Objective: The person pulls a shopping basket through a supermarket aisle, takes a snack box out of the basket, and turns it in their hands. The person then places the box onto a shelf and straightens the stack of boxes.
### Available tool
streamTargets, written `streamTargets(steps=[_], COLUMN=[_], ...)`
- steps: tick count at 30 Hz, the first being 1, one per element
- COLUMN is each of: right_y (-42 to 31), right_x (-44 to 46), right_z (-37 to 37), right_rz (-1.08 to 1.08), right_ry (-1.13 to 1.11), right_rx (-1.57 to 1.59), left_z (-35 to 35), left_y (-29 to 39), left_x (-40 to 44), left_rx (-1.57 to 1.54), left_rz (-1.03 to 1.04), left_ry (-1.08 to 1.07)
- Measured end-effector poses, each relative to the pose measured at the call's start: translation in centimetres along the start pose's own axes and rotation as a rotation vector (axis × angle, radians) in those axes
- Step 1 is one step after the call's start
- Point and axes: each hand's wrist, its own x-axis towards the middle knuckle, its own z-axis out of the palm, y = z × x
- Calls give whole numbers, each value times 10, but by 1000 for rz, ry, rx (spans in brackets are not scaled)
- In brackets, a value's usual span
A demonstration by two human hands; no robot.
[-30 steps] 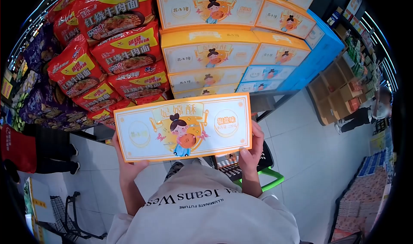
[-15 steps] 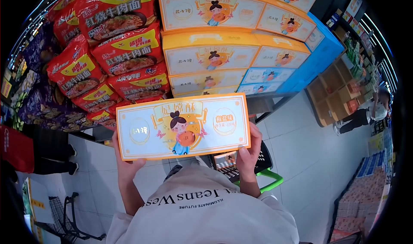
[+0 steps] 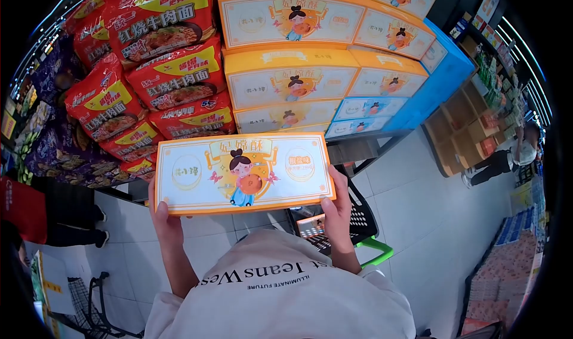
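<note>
A long white box with orange edges [image 3: 197, 183] is held level between my two hands, its printed face with a cartoon figure turned up to the camera. My left hand [image 3: 167, 222] grips its left end, thumb on the front edge. At the right end, my right hand [image 3: 339, 210] holds it the same way. The fingers beneath the box are mostly hidden. Beyond it stand stacked boxes of the same design [image 3: 292, 82], with red noodle packs [image 3: 173, 79] to their left.
Below my right hand is a black basket [image 3: 358, 219] with a green handle [image 3: 377, 252] and a small box inside. A person in red [image 3: 24, 210] stands at left, another person [image 3: 525, 151] at far right. Wooden shelving [image 3: 462, 124] stands at right; a black cart [image 3: 95, 303] is lower left.
Both hands have moved slightly left with the box, and its right end has come in from the right. More of the basket shows now. The grip has stayed on both ends.
</note>
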Motion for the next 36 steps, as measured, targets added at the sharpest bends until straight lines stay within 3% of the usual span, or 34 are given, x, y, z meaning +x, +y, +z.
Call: streamTargets(steps=[7, 10, 16, 20, 29, 36], right_y=[2, 9, 7, 4, 13, 20], right_x=[-1, 1, 9, 10, 15, 15], right_z=[5, 0, -5, -2, -3, -12], right_rz=[-50, -34, -34, 59, 123, 127], right_ry=[-25, 27, 97, 138, 161, 153], right_rx=[5, -3, -22, -3, 115, 20], left_z=[-23, -21, -29, -5, 1, 14], left_y=[-15, -23, -44, -32, -34, -24], left_x=[-5, -2, -4, -14, -16, -11], left_rx=[-89, -68, -63, -99, 52, 43], left_rz=[-91, 43, 124, 38, 38, 22], left_ry=[-28, 17, -112, 135, 29, -131])
